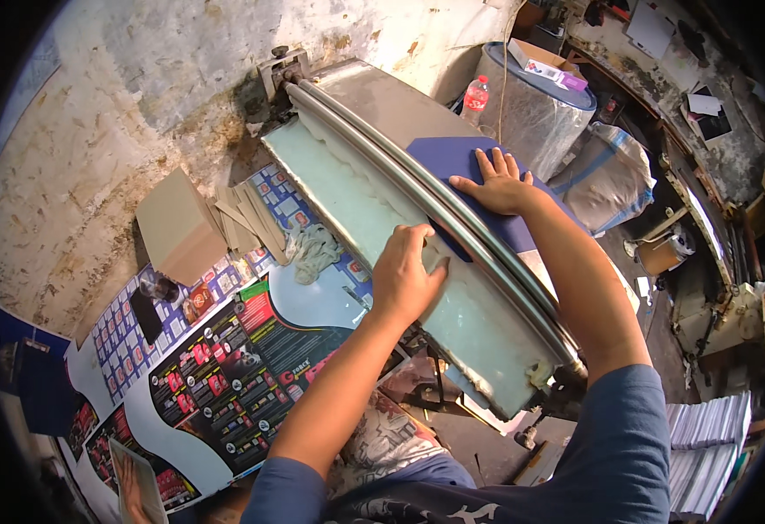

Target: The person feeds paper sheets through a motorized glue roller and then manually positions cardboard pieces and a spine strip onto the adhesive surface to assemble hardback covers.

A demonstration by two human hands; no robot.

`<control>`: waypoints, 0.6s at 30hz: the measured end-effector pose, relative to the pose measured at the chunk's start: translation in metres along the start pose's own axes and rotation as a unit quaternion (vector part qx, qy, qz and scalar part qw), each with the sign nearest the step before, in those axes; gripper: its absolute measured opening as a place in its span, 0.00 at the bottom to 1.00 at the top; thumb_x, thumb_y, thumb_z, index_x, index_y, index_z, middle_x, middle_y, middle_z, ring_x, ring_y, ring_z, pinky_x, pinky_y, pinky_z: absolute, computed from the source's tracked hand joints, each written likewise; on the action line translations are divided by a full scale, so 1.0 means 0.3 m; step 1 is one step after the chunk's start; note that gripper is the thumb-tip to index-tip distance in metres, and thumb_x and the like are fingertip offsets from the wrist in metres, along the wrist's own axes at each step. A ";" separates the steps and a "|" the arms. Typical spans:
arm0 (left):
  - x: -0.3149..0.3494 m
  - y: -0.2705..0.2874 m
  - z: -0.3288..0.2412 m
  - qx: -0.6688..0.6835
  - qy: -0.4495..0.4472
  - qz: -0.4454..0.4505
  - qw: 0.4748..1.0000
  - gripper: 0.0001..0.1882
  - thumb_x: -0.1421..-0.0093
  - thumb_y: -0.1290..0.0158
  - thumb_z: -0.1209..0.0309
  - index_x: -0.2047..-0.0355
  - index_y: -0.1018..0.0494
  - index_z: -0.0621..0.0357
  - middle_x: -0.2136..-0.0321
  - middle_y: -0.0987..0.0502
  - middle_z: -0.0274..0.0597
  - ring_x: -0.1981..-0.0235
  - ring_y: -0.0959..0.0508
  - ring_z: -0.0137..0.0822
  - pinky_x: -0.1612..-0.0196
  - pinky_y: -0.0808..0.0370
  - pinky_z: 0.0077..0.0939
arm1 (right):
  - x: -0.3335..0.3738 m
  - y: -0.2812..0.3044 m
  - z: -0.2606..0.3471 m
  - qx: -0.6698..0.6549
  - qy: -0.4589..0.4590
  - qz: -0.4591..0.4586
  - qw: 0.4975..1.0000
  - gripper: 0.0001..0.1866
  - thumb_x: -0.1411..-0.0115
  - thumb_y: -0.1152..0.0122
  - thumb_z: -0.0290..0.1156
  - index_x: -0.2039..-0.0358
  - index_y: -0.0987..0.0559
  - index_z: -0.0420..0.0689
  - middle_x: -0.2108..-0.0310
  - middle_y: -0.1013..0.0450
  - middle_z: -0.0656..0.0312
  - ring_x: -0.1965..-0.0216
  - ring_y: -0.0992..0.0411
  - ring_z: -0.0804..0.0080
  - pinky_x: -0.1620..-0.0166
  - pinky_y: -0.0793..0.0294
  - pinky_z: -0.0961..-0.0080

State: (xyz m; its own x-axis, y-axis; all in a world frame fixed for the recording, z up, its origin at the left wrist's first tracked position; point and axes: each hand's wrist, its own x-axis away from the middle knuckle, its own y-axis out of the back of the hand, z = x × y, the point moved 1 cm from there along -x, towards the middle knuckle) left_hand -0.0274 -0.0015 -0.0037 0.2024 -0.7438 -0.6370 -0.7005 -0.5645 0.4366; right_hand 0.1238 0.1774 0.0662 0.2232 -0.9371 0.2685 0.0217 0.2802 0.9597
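Observation:
A dark blue sheet [452, 162] lies over the metal top of a roller machine, and a strip of it shows on the near side of the long steel rollers [439, 205]. My right hand [498, 185] rests flat on the sheet behind the rollers, fingers spread. On the near side, my left hand [407, 272] hovers over or touches the pale green tray [334, 192], beside the strip's edge. Its index finger and thumb stand apart with nothing visible between them; the other fingers are partly hidden.
Left of the machine are a stack of grey boards [180, 225], a crumpled rag [313, 253] and printed sheets [225, 375]. Another person's hand [129, 489] holds a board at lower left. Behind stand a bottle [475, 96], a wrapped drum [531, 105] and a sack [605, 179].

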 end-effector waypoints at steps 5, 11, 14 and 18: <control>-0.012 0.021 0.009 -0.113 -0.164 -0.026 0.980 0.17 0.56 0.33 0.72 0.63 0.21 0.45 0.64 0.26 0.30 0.62 0.23 0.37 0.62 0.29 0.38 | -0.010 -0.008 0.005 -0.001 0.000 -0.003 1.000 0.60 0.44 0.61 0.83 0.22 0.58 0.56 0.21 0.69 0.54 0.21 0.72 0.53 0.27 0.69 0.34; -0.020 0.071 -0.031 -0.135 -0.213 -0.062 0.966 0.09 0.52 0.36 0.69 0.70 0.22 0.44 0.61 0.23 0.22 0.57 0.25 0.32 0.53 0.34 0.39 | -0.005 0.003 0.002 -0.042 0.029 0.054 0.997 0.56 0.40 0.72 0.82 0.22 0.60 0.58 0.21 0.74 0.55 0.22 0.78 0.56 0.27 0.73 0.37; -0.016 0.153 -0.037 -0.124 -0.232 -0.080 0.961 0.08 0.53 0.37 0.69 0.71 0.23 0.45 0.63 0.21 0.25 0.54 0.22 0.32 0.42 0.35 0.44 | 0.076 0.016 0.083 -0.196 0.082 0.064 0.975 0.54 0.38 0.67 0.80 0.24 0.47 0.51 0.21 0.65 0.52 0.21 0.71 0.56 0.26 0.68 0.43; -0.018 0.311 -0.071 -0.108 -0.249 -0.075 0.960 0.08 0.53 0.38 0.71 0.71 0.22 0.50 0.66 0.19 0.29 0.55 0.19 0.32 0.36 0.38 0.49 | 0.209 0.101 0.168 -0.388 0.098 0.162 0.902 0.54 0.38 0.58 0.77 0.28 0.39 0.41 0.27 0.46 0.48 0.24 0.54 0.55 0.26 0.55 0.57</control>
State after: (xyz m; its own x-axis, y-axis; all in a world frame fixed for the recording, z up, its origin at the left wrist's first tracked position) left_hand -0.0793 -0.0578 0.0539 -0.0999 -0.4162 -0.9038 -0.5203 -0.7524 0.4040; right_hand 0.0893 0.1165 0.1164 0.5069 -0.7464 0.4312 0.5824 0.6653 0.4670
